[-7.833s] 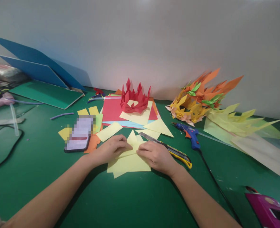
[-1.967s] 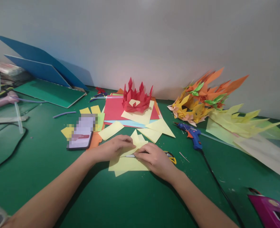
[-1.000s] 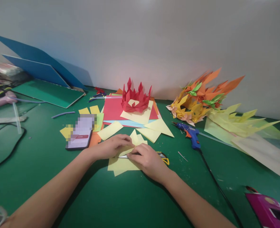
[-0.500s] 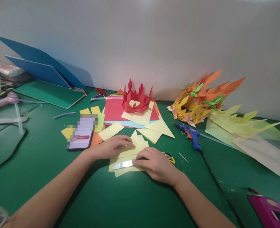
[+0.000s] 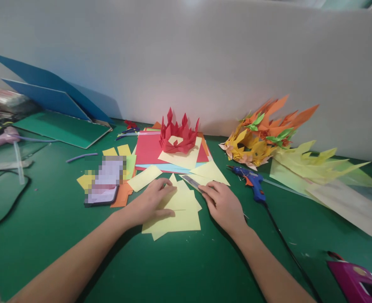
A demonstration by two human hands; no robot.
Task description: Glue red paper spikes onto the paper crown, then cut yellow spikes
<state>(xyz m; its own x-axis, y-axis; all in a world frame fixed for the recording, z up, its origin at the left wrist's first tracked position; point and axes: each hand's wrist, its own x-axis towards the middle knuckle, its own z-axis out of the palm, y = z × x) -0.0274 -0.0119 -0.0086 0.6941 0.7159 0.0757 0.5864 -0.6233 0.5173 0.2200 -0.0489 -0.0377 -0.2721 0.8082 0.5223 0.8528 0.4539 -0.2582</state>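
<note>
Pale yellow sheets (image 5: 182, 216) lie overlapped on the green table in front of me, with a straight line across the upper one. My left hand (image 5: 151, 201) rests on their left side, thumb and fingers spread. At the right edge of the sheets, my right hand (image 5: 222, 204) grips the near end of a metal ruler (image 5: 190, 182), which points up and left. Behind them a red paper crown (image 5: 179, 136) stands on stacked coloured paper (image 5: 148, 147). Smaller yellow pieces (image 5: 145, 177) lie between the stack and my hands.
A phone (image 5: 105, 181) lies left on coloured scraps. To the right are a blue glue gun (image 5: 258, 189) with its cord, orange and yellow paper crowns (image 5: 255, 147), and a magenta tape measure (image 5: 353, 280). Blue and green boards (image 5: 66, 126) stand at the back left.
My right hand has moved up and right with the ruler, which has turned and left the front sheets. My left hand's fingers have spread wider. The view has shifted slightly.
</note>
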